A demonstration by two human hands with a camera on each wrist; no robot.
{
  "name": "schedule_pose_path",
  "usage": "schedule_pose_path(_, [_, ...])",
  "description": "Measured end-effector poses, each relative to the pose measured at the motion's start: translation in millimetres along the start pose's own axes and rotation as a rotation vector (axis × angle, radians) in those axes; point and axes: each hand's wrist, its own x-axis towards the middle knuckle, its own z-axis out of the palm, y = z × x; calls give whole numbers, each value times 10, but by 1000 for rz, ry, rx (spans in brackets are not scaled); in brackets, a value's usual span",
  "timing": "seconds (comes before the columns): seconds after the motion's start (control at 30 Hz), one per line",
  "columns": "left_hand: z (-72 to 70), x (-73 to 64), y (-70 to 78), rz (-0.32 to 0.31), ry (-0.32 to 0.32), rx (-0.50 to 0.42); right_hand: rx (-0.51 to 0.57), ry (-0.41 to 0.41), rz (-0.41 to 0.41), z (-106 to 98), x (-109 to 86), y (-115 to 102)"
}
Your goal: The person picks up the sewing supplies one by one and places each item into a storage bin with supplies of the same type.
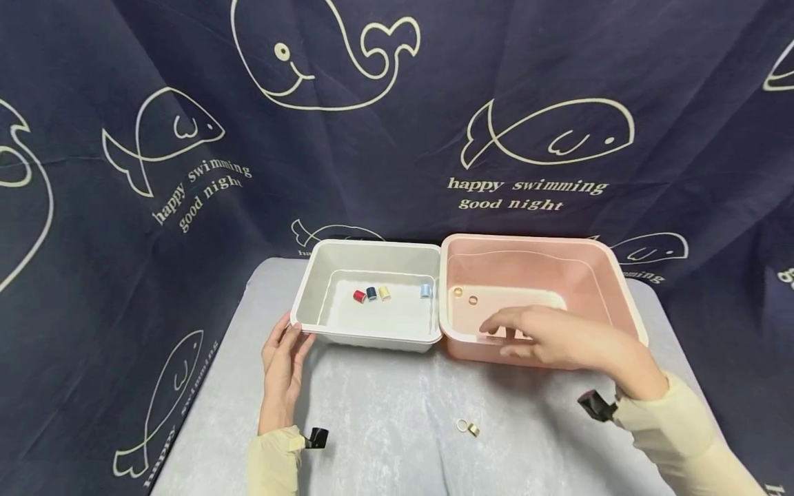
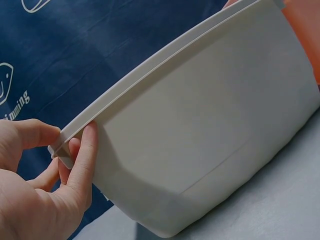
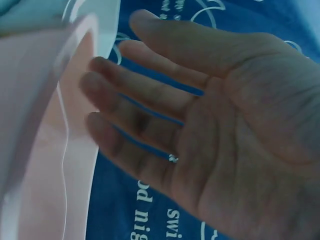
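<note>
My left hand (image 1: 284,362) grips the front left corner of a white plastic bin (image 2: 200,115), thumb against the rim and fingers beneath it. Inside that bin lie small thread spools: a red spool (image 1: 359,296), a navy spool (image 1: 371,293), a yellow spool (image 1: 384,293) and a light blue spool (image 1: 425,291). Over the front rim of a pink bin (image 1: 527,249) hovers my right hand (image 1: 540,335), its fingers spread and holding nothing in the right wrist view. Two gold rings, one ring (image 1: 457,291) left of the other ring (image 1: 473,300), rest on the pink bin's floor.
On the grey-covered table (image 1: 372,427), in front of the bins, a thin ring (image 1: 462,426) lies beside a wider gold ring (image 1: 473,430). The bins stand side by side with their rims meeting. A dark blue curtain (image 1: 372,151) with fish drawings hangs behind.
</note>
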Motion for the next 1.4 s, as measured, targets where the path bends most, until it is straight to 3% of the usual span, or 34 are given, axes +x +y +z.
schedule_pose_path(0.2, [1,-10,-4,2,8,3,27,-11,26,273,-185,-163])
schedule_pose_path(0.47, [17,-7,-8,-10,2,1,46,70,81,686,-425,-203])
schedule_pose_path(0.6, [17,-8,-12,2,-6,11,138,104,92,883,-506,-214])
schedule_pose_path(0.73, [21,-8,-14,13,-6,-4,249,153,51,1103,-569,-200])
schedule_pose_path(0.9, [16,-6,-22,5,6,-18,392,260,13,1401,-574,-151])
schedule_pose_path(1.13, [33,3,-13,3,11,-16,628,396,79,1886,-518,-9])
schedule_pose_path(1.4, [56,-10,12,-9,3,-2,737,660,13,2374,-493,107])
